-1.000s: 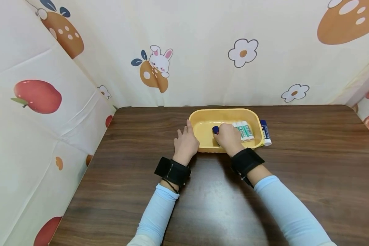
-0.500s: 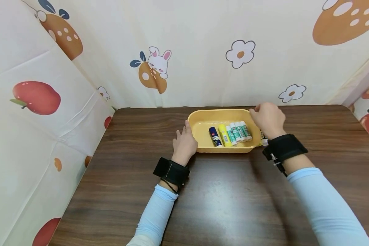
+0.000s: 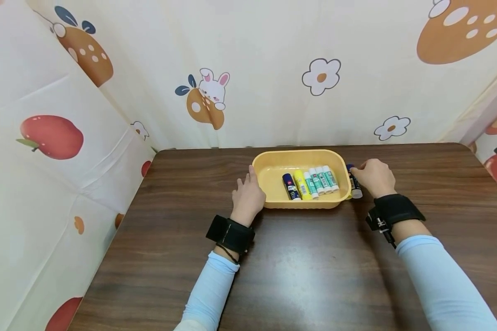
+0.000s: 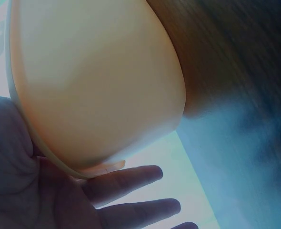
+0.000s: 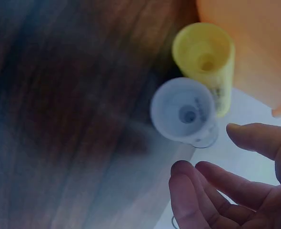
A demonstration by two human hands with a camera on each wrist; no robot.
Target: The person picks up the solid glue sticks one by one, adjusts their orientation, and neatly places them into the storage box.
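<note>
The right hand [image 3: 374, 177] reached a dark glue stick [image 3: 353, 181] lying on the bench [image 3: 306, 262] just beside the yellow tray [image 3: 273, 165], its fingers [image 5: 212, 186] loosely apart around it. The left hand [image 3: 247, 197] rested against the tray's left rim with straight fingers [image 4: 131, 179].

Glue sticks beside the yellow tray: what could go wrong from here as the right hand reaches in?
The right hand reaches for the dark blue glue stick with a white cap, which lies hard against the yellow plastic tray. It could roll away. A second, yellow stick lies beside it and may get knocked. The left hand only rests against the tray, so the tray might slide.
</note>
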